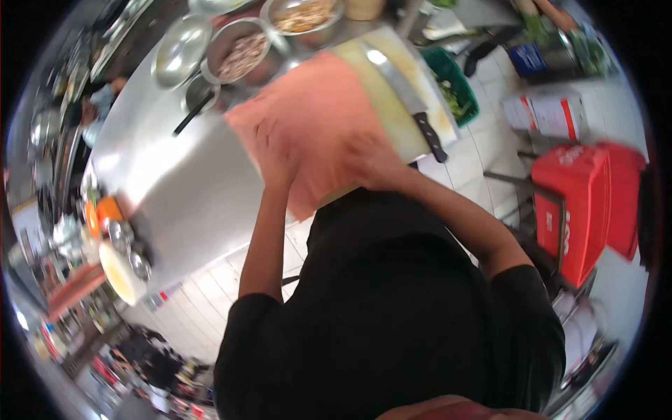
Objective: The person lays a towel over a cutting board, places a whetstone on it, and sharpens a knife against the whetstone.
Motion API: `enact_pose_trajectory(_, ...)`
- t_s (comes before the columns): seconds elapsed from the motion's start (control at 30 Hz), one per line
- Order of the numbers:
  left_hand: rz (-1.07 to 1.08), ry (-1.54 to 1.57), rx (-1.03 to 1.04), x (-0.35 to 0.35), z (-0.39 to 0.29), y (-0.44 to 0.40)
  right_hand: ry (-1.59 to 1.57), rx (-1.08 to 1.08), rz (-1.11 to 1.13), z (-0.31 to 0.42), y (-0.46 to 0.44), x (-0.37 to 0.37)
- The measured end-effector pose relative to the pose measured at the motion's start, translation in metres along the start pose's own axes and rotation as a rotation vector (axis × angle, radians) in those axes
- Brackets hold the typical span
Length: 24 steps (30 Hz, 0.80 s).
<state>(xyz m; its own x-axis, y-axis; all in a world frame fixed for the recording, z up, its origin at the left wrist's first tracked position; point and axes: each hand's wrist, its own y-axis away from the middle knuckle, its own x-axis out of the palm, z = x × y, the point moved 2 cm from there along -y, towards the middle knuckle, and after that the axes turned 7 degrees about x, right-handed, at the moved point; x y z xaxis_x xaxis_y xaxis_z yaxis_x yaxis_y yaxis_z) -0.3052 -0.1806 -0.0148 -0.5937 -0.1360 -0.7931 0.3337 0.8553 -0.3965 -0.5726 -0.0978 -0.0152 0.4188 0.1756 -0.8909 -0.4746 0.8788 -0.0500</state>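
A pink cloth [315,98] lies spread over the near left part of a cutting board [395,105], its lower corner hanging past the counter edge. My left hand [278,157] rests on the cloth's left side with its fingers stretched out. On the cloth's right side is my right hand [371,161], smeared by motion, so how its fingers are held does not show. To its right, a large knife [406,84] with a black handle lies on the bare part of the board, handle toward me.
Behind the board stand a metal bowl of chopped pinkish food [241,56] and another bowl of light brown pieces [304,15]. A black-handled pan [199,94] sits left on the steel counter [189,189]. A green basket [467,87] and red chair [574,210] are at the right.
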Motion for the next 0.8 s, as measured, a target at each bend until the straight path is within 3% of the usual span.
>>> enact_pose_trajectory(0.03,0.044,0.032,-0.035,0.008,-0.005,0.006,0.013,0.017,0.133,0.013,0.006,-0.02)
enact_pose_trajectory(0.13,0.072,-0.085,-0.007,0.033,0.004,0.019,-0.37,0.069,0.015,-0.008,0.018,-0.032)
enact_pose_trajectory(0.23,0.095,-0.157,-0.056,0.043,-0.016,0.007,-0.821,0.224,-0.249,-0.029,0.038,-0.13)
enact_pose_trajectory(0.37,0.175,-0.266,-0.082,0.071,-0.023,0.003,-0.973,0.019,-0.476,-0.11,0.085,-0.259)
enact_pose_trajectory(0.43,0.208,-0.324,-0.091,0.082,-0.034,-0.003,-0.922,0.144,-0.443,-0.149,0.105,-0.305)
enact_pose_trajectory(0.53,0.254,-0.397,-0.134,0.085,-0.037,-0.007,-1.064,0.092,-0.499,-0.212,0.121,-0.326)
enact_pose_trajectory(0.8,0.279,-0.458,-0.136,0.084,-0.044,-0.012,-1.193,0.114,-0.565,-0.269,0.125,-0.331)
